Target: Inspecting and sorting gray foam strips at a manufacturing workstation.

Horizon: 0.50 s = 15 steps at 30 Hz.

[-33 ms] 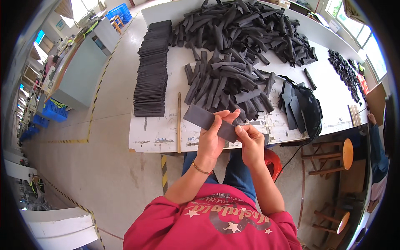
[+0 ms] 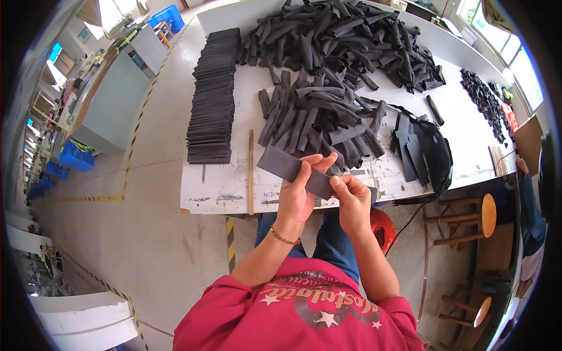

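Observation:
A flat dark grey fabric strip (image 2: 277, 162) is held between both hands over the table's near edge. My left hand (image 2: 299, 190) has its thumb on top of the strip near its middle, with the fingers beneath. My right hand (image 2: 353, 205) pinches the strip nearer its right end between thumb and fingers. Just beyond my hands lies a loose heap of curled dark strips (image 2: 313, 114), with a larger heap (image 2: 345, 38) behind it. A long, neat stack of flat dark strips (image 2: 212, 99) stands on the left of the table.
A thin wooden stick (image 2: 251, 172) lies between the stack and the heap on the white table (image 2: 225, 190). To the right rests a rounded black object (image 2: 440, 155) with a cord, flat dark pieces (image 2: 411, 155) beside it. Wooden stools (image 2: 489, 215) and another person's arm (image 2: 523, 168) are at far right.

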{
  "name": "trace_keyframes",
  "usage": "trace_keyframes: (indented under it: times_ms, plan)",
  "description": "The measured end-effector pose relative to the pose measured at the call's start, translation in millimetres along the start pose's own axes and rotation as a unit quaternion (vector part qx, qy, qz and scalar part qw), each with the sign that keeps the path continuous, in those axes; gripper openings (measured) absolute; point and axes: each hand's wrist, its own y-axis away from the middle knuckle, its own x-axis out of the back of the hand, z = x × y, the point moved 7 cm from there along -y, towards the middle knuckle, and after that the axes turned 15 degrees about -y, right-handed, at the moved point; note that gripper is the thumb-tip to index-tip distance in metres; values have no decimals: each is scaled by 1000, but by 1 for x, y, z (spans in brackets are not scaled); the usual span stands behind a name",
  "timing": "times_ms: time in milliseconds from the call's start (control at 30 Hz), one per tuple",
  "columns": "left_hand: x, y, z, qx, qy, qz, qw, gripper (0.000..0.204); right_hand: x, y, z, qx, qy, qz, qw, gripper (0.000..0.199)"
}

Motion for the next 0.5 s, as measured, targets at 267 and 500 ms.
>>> trace_keyframes:
  times_ms: [267, 500]
  plan:
    - [5, -8, 4, -8, 14, -11, 1000, 36, -18, 17, -30, 262, 294, -34, 919, 8]
    - [31, 16, -17, 121, -7, 138, 983, 27, -24, 24, -53, 470, 435, -111, 760, 30]
